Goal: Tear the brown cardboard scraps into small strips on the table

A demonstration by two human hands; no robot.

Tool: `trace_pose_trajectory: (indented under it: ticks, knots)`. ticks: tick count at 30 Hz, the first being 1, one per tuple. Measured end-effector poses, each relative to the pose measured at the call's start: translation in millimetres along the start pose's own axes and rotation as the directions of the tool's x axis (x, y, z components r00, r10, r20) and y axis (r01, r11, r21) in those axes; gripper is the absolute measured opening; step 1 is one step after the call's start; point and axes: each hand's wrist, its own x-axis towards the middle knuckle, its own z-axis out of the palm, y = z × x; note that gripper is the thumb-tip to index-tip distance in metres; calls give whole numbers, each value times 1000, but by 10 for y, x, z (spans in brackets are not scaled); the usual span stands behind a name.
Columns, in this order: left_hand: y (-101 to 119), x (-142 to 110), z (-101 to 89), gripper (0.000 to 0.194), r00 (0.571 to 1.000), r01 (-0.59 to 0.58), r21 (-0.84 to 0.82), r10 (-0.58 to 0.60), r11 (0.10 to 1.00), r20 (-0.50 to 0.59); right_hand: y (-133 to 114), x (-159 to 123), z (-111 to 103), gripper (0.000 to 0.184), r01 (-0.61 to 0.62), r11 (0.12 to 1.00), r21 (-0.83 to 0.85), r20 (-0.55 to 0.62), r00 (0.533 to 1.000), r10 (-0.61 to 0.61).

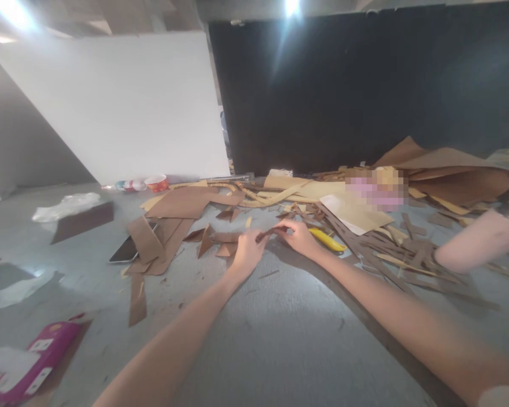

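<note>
The left hand [251, 247] and right hand [297, 235] pinched the brown strip [272, 230] between them, its long axis running roughly left to right. The yellow tool [329, 241] lay beside the right hand, the nearer one.

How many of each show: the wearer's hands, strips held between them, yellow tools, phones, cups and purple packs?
Hands: 2 (left hand, right hand)
Held strip: 1
Yellow tool: 1
Phone: 1
Cup: 1
Purple pack: 1
Total: 7
</note>
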Motion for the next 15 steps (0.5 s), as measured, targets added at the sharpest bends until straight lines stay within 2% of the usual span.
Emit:
trace_pose_trajectory:
  ticks: [3, 6, 11, 15]
  knots:
    - [20, -13, -15, 12, 999, -34, 61, 35, 998, -9, 20, -2, 8, 29, -25, 1000, -2, 7, 1000, 25]
    - [48, -22, -30, 12, 994, -99, 90, 102, 991, -27, 37, 6, 11, 39, -101, 994, 39, 12, 995, 101]
    - [66, -30, -33, 22, 991, -126, 130, 130, 984, -20, 4, 26, -24, 71, -250, 962, 114, 208, 952, 223]
    - [66, -45, -27, 27, 984, -179, 197, 177, 964, 27, 22, 42, -27, 72, -242, 967, 80, 172, 959, 226]
